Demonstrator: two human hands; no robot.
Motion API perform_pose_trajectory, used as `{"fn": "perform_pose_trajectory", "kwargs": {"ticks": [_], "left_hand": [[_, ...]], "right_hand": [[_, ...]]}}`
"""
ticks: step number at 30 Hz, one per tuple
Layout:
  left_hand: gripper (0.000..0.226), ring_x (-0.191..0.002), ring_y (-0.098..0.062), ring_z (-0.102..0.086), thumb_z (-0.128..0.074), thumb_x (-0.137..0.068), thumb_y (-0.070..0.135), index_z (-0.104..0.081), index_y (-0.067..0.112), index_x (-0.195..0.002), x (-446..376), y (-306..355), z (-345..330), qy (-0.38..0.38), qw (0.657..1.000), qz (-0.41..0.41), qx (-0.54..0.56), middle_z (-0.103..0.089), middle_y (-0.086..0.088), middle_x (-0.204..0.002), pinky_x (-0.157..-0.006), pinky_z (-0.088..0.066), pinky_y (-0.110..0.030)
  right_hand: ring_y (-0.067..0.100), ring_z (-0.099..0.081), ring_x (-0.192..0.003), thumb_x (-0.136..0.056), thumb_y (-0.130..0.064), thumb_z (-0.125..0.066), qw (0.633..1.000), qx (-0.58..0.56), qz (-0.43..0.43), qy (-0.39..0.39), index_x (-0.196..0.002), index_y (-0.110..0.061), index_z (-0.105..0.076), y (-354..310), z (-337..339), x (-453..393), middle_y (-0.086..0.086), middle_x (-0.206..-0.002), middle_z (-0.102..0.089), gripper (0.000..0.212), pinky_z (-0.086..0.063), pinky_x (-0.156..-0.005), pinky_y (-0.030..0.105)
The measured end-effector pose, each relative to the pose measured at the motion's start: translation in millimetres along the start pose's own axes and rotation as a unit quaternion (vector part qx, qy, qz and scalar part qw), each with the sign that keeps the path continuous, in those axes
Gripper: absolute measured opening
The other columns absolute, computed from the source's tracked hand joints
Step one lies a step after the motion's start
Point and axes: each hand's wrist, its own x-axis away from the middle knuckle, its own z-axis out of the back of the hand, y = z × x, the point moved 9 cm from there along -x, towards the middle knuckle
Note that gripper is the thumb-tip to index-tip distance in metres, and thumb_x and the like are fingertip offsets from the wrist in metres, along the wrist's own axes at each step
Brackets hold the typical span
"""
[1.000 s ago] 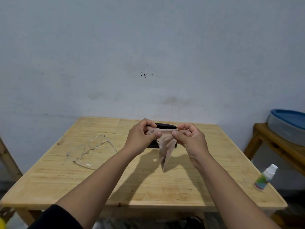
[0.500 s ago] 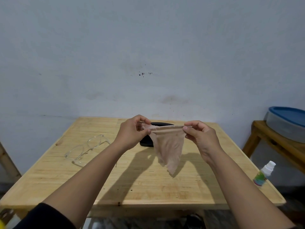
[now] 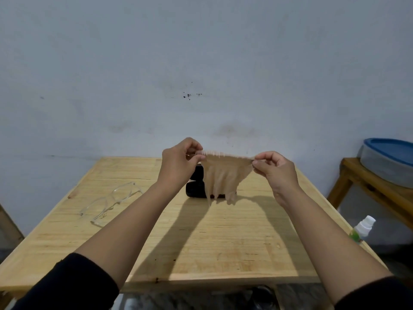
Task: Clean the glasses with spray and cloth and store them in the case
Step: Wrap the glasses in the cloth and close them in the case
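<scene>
Beige cloth [image 3: 225,175] is stretched in the air above the table [image 3: 234,238], top edge pulled taut btwn both hands, rest hanging down in soft folds w/ a ragged lower edge. Left hand [image 3: 178,162] pinches the cloth's left corner btwn thumb and forefinger, other fingers curled. Right hand [image 3: 276,168] pinches the right corner the same way. Both forearms reach fwd from black sleeves [image 3: 64,285] at the bottom of the view.

Black case [image 3: 196,186] sits on the table near the far middle, directly behind the hanging cloth and partly hidden by it and the left hand; appears open, lid standing up, though hard to tell exactly. Clear glasses [image 3: 111,202] lie on the table's left side, well apart from the case, not touched by either hand. Spray bottle [image 3: 363,229], white cap w/ green label, is at the table's right edge, near the front corner, tilted; can't tell if it rests on the top or just beyond it.

Right of the table is a wooden bench [image 3: 366,186] carrying a grey tub w/ blue lid [image 3: 388,148]. Grey wall [image 3: 201,63] behind.
</scene>
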Motion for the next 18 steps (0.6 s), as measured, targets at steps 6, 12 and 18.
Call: {"fn": "perform_pose_trajectory", "kwargs": {"ticks": [6, 12, 18], "left_hand": [[0.014, -0.072, 0.004, -0.061, -0.077, -0.074, 0.014, -0.066, 0.018, -0.082, 61, -34, -24, -0.145, 0.986, -0.043, -0.067, -0.063, 0.018, -0.07, -0.069, -0.047, -0.008], [0.012, -0.076, 0.005, -0.063, -0.073, -0.078, 0.021, -0.067, 0.029, -0.083, 132, -65, -39, -0.243, 0.965, 0.005, -0.099, -0.069, 0.016, -0.075, -0.07, -0.044, -0.008], [0.026, -0.079, 0.004, -0.063, -0.076, -0.068, 0.046, -0.07, 0.028, -0.086, 150, -60, -39, -0.303, 0.948, -0.015, -0.101, -0.071, 0.014, -0.083, -0.072, -0.049, -0.009]], "right_hand": [[0.012, -0.054, -0.064, -0.076, 0.009, -0.065, 0.991, 0.096, -0.036, -0.084, -0.069, -0.014, -0.064, 50, 2, 45, 0.006, -0.068, -0.058, 0.023, -0.045, -0.07, 0.025], [0.012, -0.059, -0.072, -0.076, -0.003, -0.07, 0.96, 0.227, -0.051, -0.157, -0.069, -0.02, -0.067, 90, 8, 98, -0.001, -0.076, -0.067, 0.019, -0.045, -0.067, 0.018], [0.01, -0.062, -0.082, -0.081, -0.006, -0.064, 0.94, 0.268, -0.04, -0.207, -0.08, -0.02, -0.071, 90, 12, 115, -0.005, -0.085, -0.069, 0.016, -0.047, -0.072, 0.015]]}}
